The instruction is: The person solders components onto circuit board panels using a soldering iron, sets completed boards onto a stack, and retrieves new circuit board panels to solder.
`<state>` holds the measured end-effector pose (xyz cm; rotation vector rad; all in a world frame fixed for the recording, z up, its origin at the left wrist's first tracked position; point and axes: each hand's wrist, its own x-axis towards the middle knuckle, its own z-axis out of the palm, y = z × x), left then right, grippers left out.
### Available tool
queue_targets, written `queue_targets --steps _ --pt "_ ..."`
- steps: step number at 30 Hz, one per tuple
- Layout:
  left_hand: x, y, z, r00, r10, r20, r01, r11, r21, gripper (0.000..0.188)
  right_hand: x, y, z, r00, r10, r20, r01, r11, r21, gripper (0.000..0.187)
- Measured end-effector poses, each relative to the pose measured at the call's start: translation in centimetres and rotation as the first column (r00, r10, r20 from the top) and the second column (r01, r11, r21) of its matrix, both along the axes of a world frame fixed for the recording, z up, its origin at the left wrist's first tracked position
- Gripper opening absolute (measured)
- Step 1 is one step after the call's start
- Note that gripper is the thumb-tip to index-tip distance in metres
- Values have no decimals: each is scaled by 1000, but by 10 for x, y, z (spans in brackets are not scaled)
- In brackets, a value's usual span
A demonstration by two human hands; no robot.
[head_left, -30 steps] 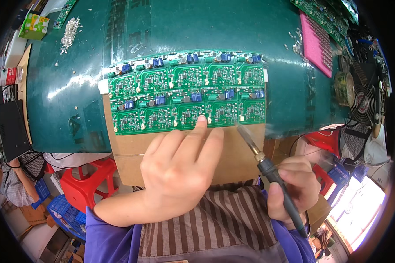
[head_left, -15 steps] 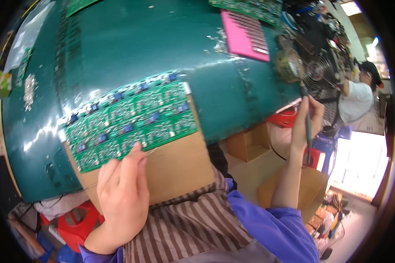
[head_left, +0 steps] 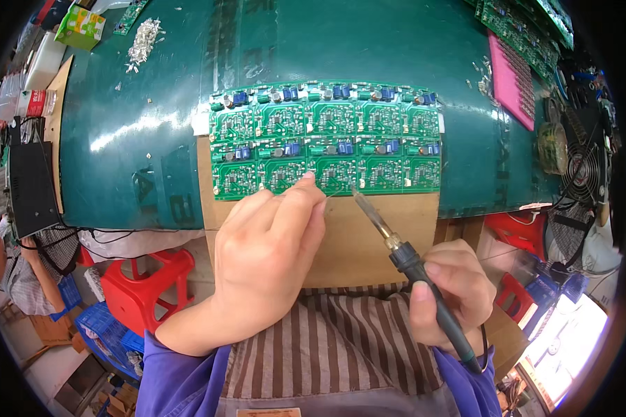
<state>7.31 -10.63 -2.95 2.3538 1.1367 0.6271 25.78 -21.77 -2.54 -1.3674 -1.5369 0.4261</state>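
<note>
A green panel of circuit boards with blue and dark parts in rows lies on a piece of brown cardboard. My left hand rests at the panel's lower edge. Its thumb and index finger are pinched on a thin solder wire, whose tip points to the right. A soldering iron is gripped in my right hand like a pen. The iron slants up and left, with its tip at the lower edge of the panel; whether it touches is too small to tell.
Small component pieces lie heaped at the far left of the green tabletop. A pink foam block with rows of parts sits at the right, near stacked boards and a fan. A red stool stands below the table.
My right hand has brought the soldering iron from the far right down to the panel's lower edge. The view has turned, so the panel now appears level and nearer the middle.
</note>
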Motion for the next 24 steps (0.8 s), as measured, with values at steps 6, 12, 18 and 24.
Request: queue_targets --steps 6,12,18,24 --pt "-2 4 -3 1000 -4 -19 4 999 32 15 -6 5 -4 1000 -13 7 13 999 -52 25" --pt "-1 4 -15 1000 -21 -16 23 984 175 12 -7 4 -3 1000 -4 30 6 998 -65 26" --pt "-5 2 -7 998 -27 -65 35 993 116 14 -7 2 3 998 -8 55 13 996 -90 27" --pt "-21 7 -3 998 -9 -61 25 963 268 26 -15 5 4 999 3 50 0 999 -50 28"
